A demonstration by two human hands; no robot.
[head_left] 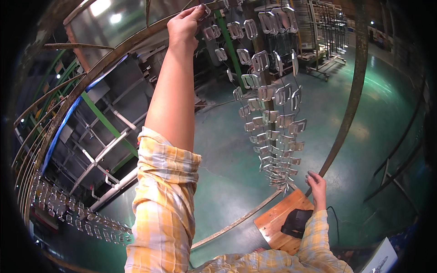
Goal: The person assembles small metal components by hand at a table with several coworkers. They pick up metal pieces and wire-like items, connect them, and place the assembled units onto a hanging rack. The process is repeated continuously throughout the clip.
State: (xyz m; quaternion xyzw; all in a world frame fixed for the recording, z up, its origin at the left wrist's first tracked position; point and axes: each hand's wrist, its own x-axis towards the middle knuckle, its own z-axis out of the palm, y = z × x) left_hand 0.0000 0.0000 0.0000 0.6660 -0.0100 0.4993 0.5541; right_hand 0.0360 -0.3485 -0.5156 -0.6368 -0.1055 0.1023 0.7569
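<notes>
the left hand (184,25) is raised overhead, fingers pinched on the top of a hanging string of metal buckle plates (273,123) that trails down to its right. the right hand (316,184) hangs low, open and loose, fingertips just beside the string's bottom end, above a wooden board (277,223) carrying a black pouch (296,222).

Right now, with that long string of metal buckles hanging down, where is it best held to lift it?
Judging by its pose, at the top, where the left hand already pinches it, reaching from the left. The buckles dangle loose on thin wire; the right hand near the low end could steady the swing.
</notes>
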